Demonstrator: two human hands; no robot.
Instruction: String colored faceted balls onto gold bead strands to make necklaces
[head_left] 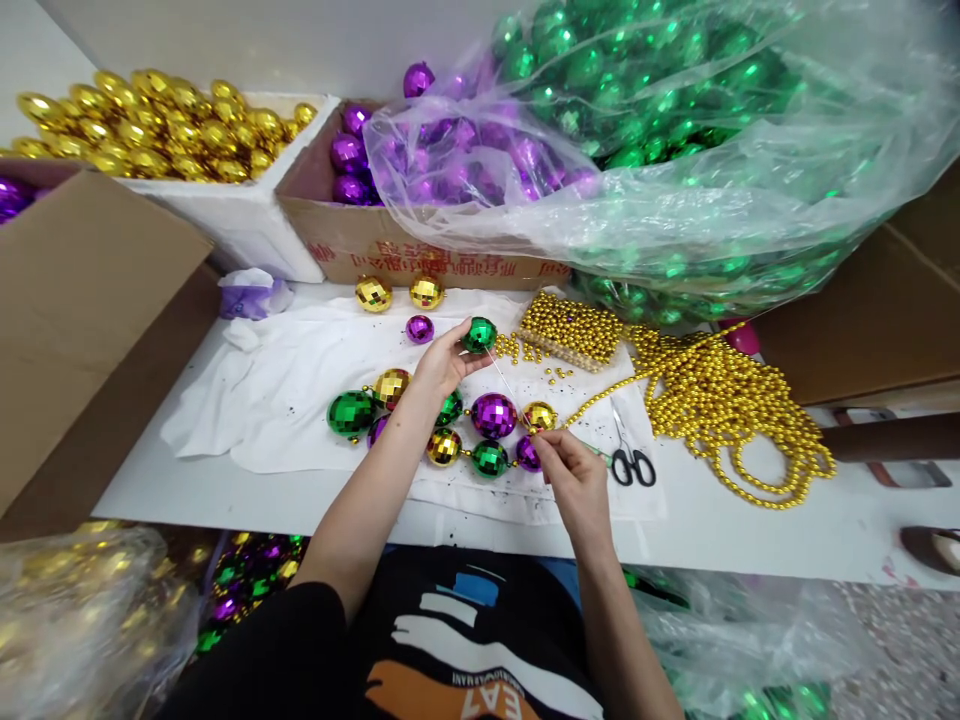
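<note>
My left hand (457, 358) has its fingers closed round a shiny green ball (480, 335), lifted over the white cloth (277, 390). A thin pale string (504, 374) runs from that ball down to my right hand (574, 475), whose thumb and finger pinch near the string's lower end. Just beyond those fingertips lie a gold ball (539, 416) and a small purple ball (529, 453). Larger mirrored balls, such as a purple one (493, 415) and a green one (490, 459), are strung with small gold beads on the cloth. My left forearm hides part of them.
Black-handled scissors (632, 466) lie right of my right hand. Behind are a tray of gold beads (574, 328), a heap of gold bead strands (720, 400), and loose gold balls (373, 293). A cardboard box (352, 240) and a plastic bag of green balls (675, 200) line the back.
</note>
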